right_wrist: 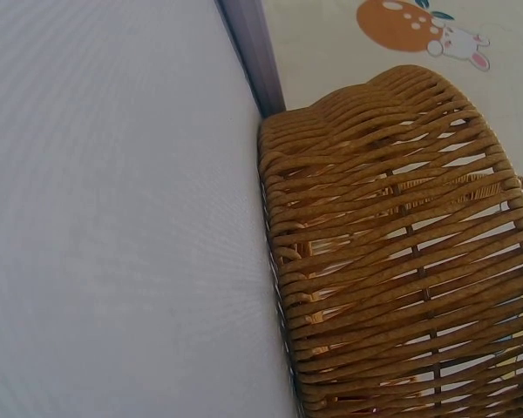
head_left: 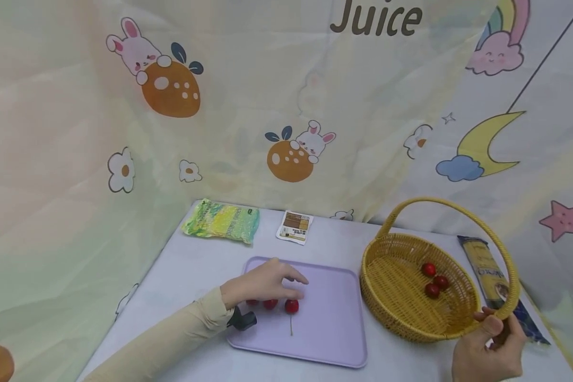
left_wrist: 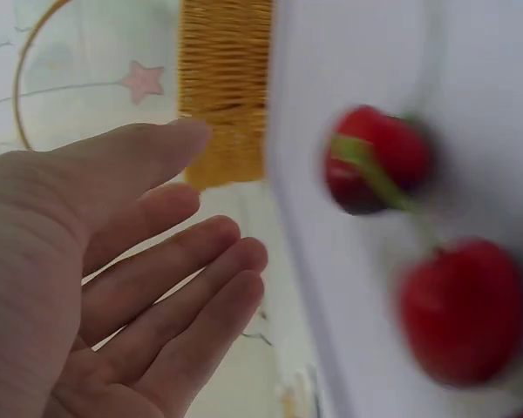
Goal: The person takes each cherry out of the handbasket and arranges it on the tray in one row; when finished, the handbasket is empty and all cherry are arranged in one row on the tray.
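My left hand [head_left: 265,281] hovers over a lilac tray [head_left: 327,334] with its fingers spread and nothing held. Just below it, red cherries lie on the tray; the nearest cherry [head_left: 292,306] has a long green stem. In the left wrist view, the fingers [left_wrist: 170,305] are apart from two blurred cherries, one of them a cherry [left_wrist: 465,312] at the lower right. On the right, my right hand [head_left: 489,350] grips the handle of a yellow wicker basket [head_left: 410,331] near its rim. Three cherries [head_left: 432,290] sit inside. Only the basket's woven side [right_wrist: 401,252] shows in the right wrist view, not the hand.
Behind the tray lie a green-yellow packet [head_left: 224,221] and a small white-brown sachet [head_left: 294,227]. A blue-and-yellow package [head_left: 492,273] lies beyond the basket, at the table's right edge. Printed cloth [head_left: 239,106] hangs behind the white table.
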Tool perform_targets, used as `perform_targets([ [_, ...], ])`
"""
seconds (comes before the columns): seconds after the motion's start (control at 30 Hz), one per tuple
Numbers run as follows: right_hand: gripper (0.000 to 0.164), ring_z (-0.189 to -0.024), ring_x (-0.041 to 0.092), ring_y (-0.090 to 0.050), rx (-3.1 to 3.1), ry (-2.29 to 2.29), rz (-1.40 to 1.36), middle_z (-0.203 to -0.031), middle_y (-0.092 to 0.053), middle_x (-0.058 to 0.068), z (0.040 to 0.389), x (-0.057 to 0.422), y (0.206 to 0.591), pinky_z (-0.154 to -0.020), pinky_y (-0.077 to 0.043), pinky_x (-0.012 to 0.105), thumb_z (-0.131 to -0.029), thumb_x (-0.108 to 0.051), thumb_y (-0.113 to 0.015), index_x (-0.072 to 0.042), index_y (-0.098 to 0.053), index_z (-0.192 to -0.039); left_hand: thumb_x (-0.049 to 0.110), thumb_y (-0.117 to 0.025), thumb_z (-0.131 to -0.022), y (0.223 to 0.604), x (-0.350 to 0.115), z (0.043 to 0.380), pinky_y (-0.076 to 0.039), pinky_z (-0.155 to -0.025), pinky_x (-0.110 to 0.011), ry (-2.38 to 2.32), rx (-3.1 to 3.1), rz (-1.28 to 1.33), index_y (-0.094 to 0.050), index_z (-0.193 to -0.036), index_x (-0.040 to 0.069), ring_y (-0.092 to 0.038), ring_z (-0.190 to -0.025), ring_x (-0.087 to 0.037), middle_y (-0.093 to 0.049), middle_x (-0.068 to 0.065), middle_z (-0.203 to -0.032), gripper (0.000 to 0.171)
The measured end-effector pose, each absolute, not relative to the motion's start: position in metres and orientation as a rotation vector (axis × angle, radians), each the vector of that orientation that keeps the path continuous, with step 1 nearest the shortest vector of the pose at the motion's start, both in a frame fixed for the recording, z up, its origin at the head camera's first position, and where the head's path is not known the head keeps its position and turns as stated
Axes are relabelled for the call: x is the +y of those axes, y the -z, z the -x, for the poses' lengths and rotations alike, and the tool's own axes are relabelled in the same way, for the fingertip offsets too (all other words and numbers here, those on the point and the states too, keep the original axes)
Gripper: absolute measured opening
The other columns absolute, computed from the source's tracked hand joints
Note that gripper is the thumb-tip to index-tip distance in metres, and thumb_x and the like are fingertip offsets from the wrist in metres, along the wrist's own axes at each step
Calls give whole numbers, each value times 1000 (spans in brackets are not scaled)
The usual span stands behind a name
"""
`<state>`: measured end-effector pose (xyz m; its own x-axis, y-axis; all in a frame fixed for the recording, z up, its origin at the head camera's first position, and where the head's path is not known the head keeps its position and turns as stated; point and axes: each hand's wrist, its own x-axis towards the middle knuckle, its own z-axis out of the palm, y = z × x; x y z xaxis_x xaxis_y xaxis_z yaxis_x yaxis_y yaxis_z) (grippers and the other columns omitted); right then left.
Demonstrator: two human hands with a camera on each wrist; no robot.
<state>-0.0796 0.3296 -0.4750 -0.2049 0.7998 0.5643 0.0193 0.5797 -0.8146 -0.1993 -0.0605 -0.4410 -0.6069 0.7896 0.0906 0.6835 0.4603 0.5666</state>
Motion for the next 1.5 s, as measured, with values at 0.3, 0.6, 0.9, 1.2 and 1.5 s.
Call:
perform_targets([
  [0.3,32,-90,-15,-58,-1633,-830,497,-108,-61,-28,87,340,477,-80,-43,4,-109,-35,-51,-22,-65,-135,33,-75,-98,410,-7,214,-56,-98,-21,-1059,2449,-1327,-73,-134,18,-72,-117,-13,-74,3,-130,39],
  [0.6,30,-90,-14,-56,-1617,-825,564,-106,-58,-32,80,339,471,-79,-41,5,-110,-29,-51,-18,-66,-133,29,-73,-99,402,83,238,-56,-88,-13,-1312,2218,-1318,-74,-131,14,-70,-105,5,-77,2,-125,35],
  [0.9,29,-88,-15,-58,-1589,-817,531,-103,-60,-32,80,335,470,-79,-42,3,-109,-28,-53,-15,-68,-131,37,-73,-99,398,152,249,-52,-86,-8,-1223,2221,-1295,-74,-132,19,-65,-100,14,-77,11,-121,38],
  [1.2,29,-86,-11,-61,-1561,-819,415,-103,-66,-19,89,328,466,-79,-45,3,-109,-23,-55,-5,-70,-127,35,-72,-100,397,199,262,-50,-81,-7,-1249,2241,-1248,-77,-128,18,-65,-99,12,-77,12,-119,33],
  [1.5,31,-85,-12,-61,-1551,-798,445,-101,-71,-8,83,331,468,-78,-45,3,-110,-24,-53,-4,-70,-126,31,-72,-101,435,248,267,-48,-71,-9,-1357,2291,-1144,-81,-118,15,-61,-81,7,-79,9,-115,25],
])
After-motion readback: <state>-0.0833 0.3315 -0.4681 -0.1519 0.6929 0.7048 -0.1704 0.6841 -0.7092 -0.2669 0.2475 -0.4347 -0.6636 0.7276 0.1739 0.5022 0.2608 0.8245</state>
